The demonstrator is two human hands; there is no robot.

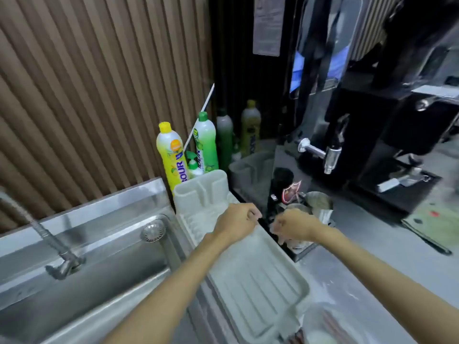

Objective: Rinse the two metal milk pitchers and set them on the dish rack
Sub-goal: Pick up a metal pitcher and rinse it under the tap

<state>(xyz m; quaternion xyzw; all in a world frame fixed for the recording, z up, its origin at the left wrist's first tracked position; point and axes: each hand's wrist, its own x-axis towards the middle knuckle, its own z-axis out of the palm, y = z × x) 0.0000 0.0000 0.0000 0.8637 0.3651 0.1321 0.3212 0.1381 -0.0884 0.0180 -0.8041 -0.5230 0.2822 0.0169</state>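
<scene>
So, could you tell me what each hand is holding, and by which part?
Left hand: nothing visible. Right hand reaches the metal pitchers; its grip cannot be told.

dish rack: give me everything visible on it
The dish rack is off-white, plastic by the look, with a raised rim and a ribbed draining tray. At its far end sits a divided cutlery holder. It lies flat on the counter, against the steel sink edge. No pitchers stand on it. The left hand hovers over its far part; contact is unclear.
</scene>
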